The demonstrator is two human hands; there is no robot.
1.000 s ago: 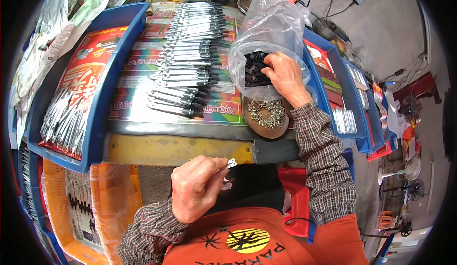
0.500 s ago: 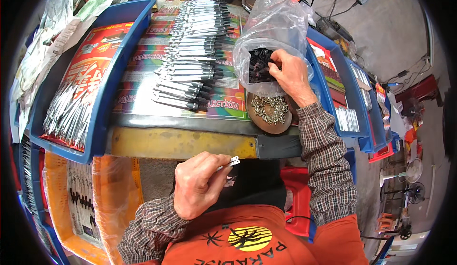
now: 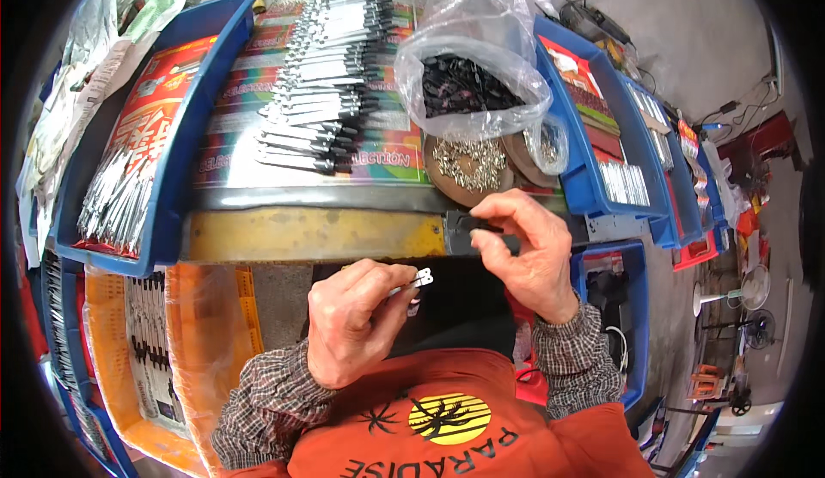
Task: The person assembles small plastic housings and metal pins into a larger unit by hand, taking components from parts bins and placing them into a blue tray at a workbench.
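Note:
My left hand [image 3: 354,319] is closed in a pinch on a thin silvery metal strip [image 3: 423,279], whose end with holes sticks out past the fingertips toward the right. To its right and a little higher, my right hand [image 3: 534,253] pinches a small black piece [image 3: 479,223] between thumb and forefinger, in front of the table's edge; its exact shape is hard to make out. The two hands are apart. Beyond them a clear plastic bag [image 3: 460,27] lies open with many black pieces [image 3: 468,87] inside. Under its mouth, a brown dish [image 3: 455,193] holds small metal fittings [image 3: 467,162].
A long row of metal strips with black ends [image 3: 318,83] covers the table's middle. Blue trays hold metal strips, one tray [image 3: 176,190] at left and another [image 3: 574,147] at right. An orange crate [image 3: 202,340] stands below left; a blue bin [image 3: 634,323] below right.
My right hand has come out of the bag and down toward my left hand, carrying a small black piece. My left hand keeps its pinch on the metal strip. The view has shifted slightly.

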